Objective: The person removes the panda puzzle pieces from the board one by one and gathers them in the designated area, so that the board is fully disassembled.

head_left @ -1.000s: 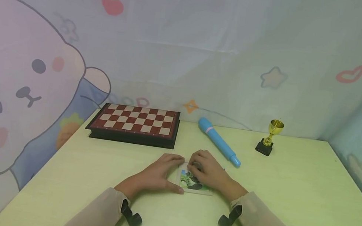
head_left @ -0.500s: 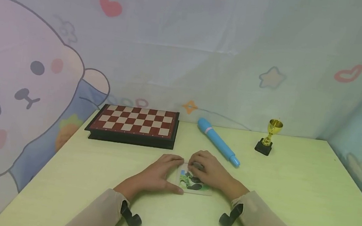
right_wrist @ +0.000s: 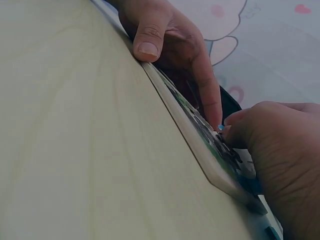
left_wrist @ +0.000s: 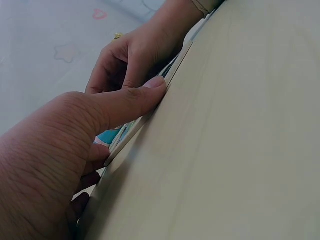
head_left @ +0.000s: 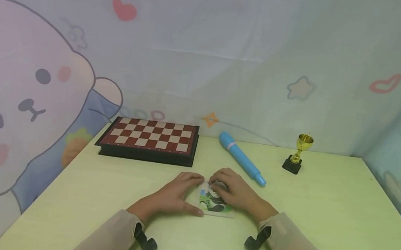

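While our left hand grips the picture board by its edges on the surface, our right hand curls over it, its fingers' hold unclear to us; uneven pressing could skew the board.

Head cam: high, set back, faces 12 o'clock, down. Left wrist: close, low, rolled, faces 2 o'clock. Right wrist: likewise, faces 10 o'clock. Wrist views share panda picture board, left hand, right hand.
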`<state>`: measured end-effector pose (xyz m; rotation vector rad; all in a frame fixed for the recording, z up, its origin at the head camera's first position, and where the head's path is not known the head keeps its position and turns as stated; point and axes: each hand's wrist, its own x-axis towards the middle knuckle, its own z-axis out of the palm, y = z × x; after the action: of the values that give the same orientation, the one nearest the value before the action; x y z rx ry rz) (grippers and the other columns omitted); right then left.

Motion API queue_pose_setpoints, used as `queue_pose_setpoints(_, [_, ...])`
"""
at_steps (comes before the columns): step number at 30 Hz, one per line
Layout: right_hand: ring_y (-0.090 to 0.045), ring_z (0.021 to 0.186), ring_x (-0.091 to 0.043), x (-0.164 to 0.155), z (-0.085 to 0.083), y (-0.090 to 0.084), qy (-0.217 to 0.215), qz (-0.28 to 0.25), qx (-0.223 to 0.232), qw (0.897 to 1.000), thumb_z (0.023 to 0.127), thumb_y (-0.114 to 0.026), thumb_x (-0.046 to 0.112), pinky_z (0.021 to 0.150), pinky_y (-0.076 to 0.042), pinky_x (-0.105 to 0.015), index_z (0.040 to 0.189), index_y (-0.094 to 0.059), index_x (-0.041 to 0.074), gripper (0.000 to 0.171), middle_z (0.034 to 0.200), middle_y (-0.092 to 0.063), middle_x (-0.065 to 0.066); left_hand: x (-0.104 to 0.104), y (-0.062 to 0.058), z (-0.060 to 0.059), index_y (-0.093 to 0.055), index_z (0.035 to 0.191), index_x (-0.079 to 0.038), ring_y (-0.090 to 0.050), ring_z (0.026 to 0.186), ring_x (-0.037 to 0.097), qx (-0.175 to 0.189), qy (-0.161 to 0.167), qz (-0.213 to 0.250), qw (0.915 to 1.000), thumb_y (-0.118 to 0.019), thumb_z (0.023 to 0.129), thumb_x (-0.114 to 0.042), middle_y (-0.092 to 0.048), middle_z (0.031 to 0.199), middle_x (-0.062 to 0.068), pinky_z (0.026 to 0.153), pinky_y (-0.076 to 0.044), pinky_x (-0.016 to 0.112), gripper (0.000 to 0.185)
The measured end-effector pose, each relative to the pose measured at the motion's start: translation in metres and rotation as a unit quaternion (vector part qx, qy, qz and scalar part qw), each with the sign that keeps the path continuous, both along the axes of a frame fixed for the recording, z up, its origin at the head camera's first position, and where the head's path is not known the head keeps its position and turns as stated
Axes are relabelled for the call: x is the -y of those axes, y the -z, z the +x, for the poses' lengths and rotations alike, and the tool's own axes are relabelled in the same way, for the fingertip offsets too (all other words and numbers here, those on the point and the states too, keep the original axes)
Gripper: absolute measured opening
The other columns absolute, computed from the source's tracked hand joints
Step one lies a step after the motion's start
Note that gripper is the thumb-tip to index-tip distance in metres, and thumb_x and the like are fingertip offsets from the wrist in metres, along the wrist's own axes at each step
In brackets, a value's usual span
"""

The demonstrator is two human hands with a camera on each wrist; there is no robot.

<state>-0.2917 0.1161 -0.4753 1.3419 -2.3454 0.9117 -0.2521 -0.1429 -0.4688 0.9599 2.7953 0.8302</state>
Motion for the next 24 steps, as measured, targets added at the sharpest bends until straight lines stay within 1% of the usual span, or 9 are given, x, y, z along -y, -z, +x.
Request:
queue_pose_setpoints(2, [-0.059,0.104,-0.013,-0.001,0.0003,0.0011,-0.001,0.003,0.0,1.0,0.094,-0.071,0.013,0.091,-0.052,-0.036,0.113,-0.069,0.014,0.019,0.111,-0.066,0.004,-0.0006,0.0003,0.0006,-0.044,0.153,-0.016,-0.026,0.146,0.015,0.001,0.001,-0.003,1.0,-0.074,0.072,-0.075,-0.037,0.156,-0.005,0.117,-0.031,0.044,0.105])
queue_pose_setpoints(7, [-0.059,0.098,-0.015,-0.0027,0.0019,0.0004,0.014,0.015,0.009,1.0,0.094,-0.073,0.016,0.087,-0.05,-0.038,0.123,-0.063,0.014,0.031,0.112,-0.067,0.001,-0.0013,-0.0004,0.0012,-0.044,0.153,-0.016,-0.027,0.146,0.017,-0.001,0.003,-0.001,1.0,-0.074,0.073,-0.074,-0.037,0.156,-0.005,0.117,-0.031,0.046,0.104])
queue_pose_setpoints(11, [-0.057,0.099,-0.015,-0.003,0.0027,-0.0017,0.027,0.024,0.032,0.999,0.094,-0.073,0.018,0.087,-0.049,-0.037,0.125,-0.062,0.013,0.033,0.114,-0.067,0.0,-0.0017,-0.0025,0.0012,-0.043,0.153,-0.017,-0.026,0.146,0.016,-0.001,0.0,-0.001,1.0,-0.075,0.073,-0.073,-0.037,0.156,-0.004,0.117,-0.031,0.045,0.103])
queue_pose_setpoints(15, [-0.055,0.096,-0.015,-0.0028,0.003,-0.0016,0.034,0.031,0.041,0.998,0.094,-0.073,0.019,0.084,-0.049,-0.035,0.122,-0.063,0.011,0.031,0.109,-0.066,-0.001,-0.0018,-0.0026,0.0016,-0.044,0.153,-0.016,-0.026,0.146,0.016,0.002,0.0,-0.001,1.0,-0.076,0.072,-0.072,-0.037,0.156,-0.004,0.117,-0.031,0.045,0.103])
queue_pose_setpoints(18, [-0.053,0.093,-0.015,-0.0027,0.0027,-0.0007,0.041,0.038,0.029,0.998,0.093,-0.074,0.021,0.083,-0.048,-0.035,0.119,-0.066,0.011,0.029,0.105,-0.067,0.001,-0.0018,-0.0019,0.0022,-0.044,0.153,-0.016,-0.026,0.146,0.016,0.004,0.0,-0.001,1.0,-0.076,0.072,-0.072,-0.037,0.156,-0.005,0.118,-0.03,0.045,0.103])
queue_pose_setpoints(22, [-0.05,0.093,-0.013,-0.0025,0.0003,0.001,0.063,0.051,-0.016,0.997,0.093,-0.074,0.029,0.083,-0.045,-0.034,0.113,-0.071,0.017,0.024,0.104,-0.069,0.007,-0.002,-0.0016,0.0019,-0.044,0.153,-0.016,-0.026,0.146,0.016,0.001,-0.001,-0.001,1.0,-0.075,0.072,-0.073,-0.037,0.156,-0.006,0.118,-0.03,0.045,0.104])
queue_pose_setpoints(24, [-0.049,0.093,-0.013,-0.0027,-0.0007,0.0011,0.07,0.05,-0.032,0.996,0.091,-0.075,0.032,0.082,-0.044,-0.035,0.11,-0.074,0.02,0.022,0.104,-0.068,0.009,-0.0023,-0.0017,0.0013,-0.044,0.153,-0.016,-0.027,0.146,0.016,-0.002,0.0,0.0,1.0,-0.075,0.072,-0.073,-0.037,0.156,-0.005,0.117,-0.031,0.045,0.104])
